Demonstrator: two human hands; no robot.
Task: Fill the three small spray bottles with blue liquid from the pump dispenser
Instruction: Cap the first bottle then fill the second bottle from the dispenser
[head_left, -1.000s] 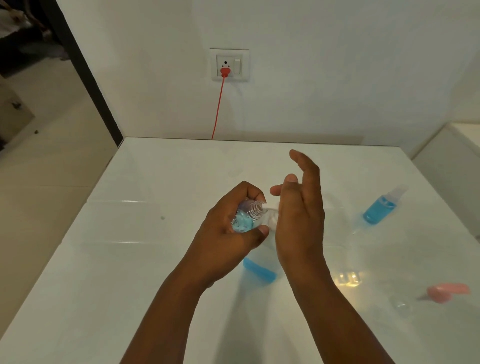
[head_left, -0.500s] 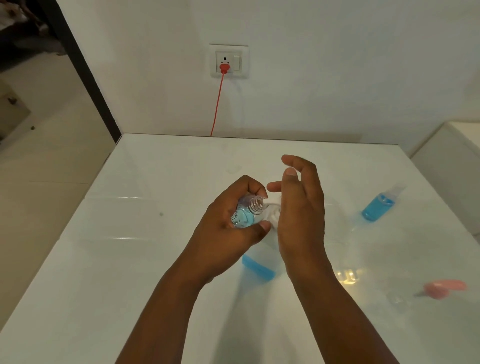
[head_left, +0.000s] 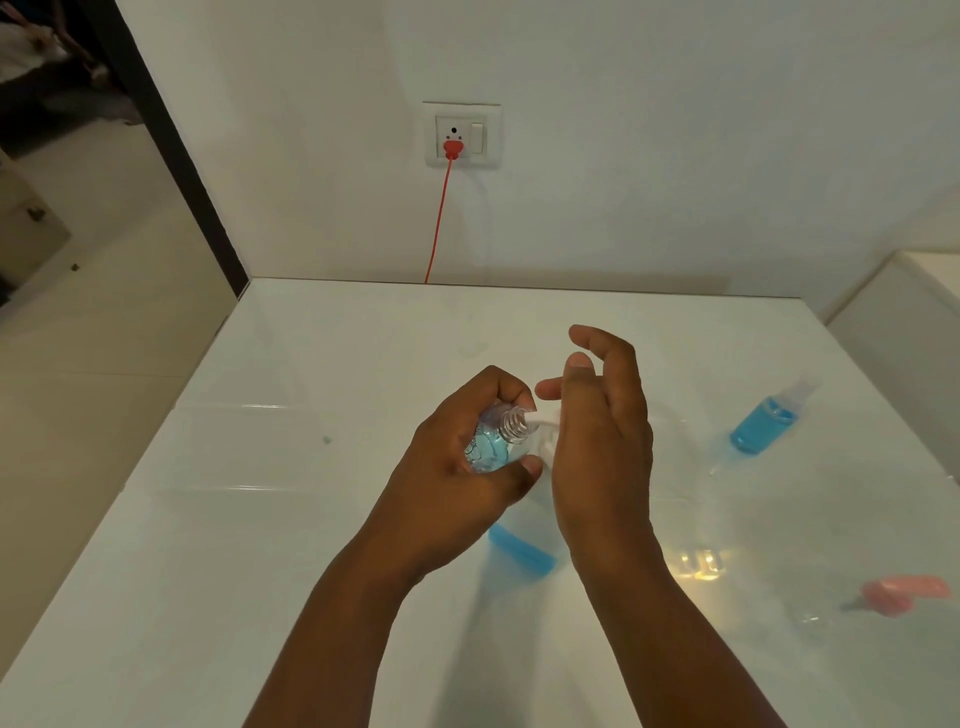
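Over the white table (head_left: 270, 545), the left hand (head_left: 457, 467) grips a tilted, uncapped spray bottle (head_left: 493, 441) against the pump dispenser (head_left: 522, 545), whose head the right hand (head_left: 597, 441) covers with fingers loosely spread, below a far-wall socket (head_left: 462, 135).

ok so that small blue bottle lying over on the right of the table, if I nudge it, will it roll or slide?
The capped spray bottle lies on its side and looks round, so it would probably roll. The table is glossy, so it may also slide. Mostly full of blue liquid, it likely feels weighty for its size.
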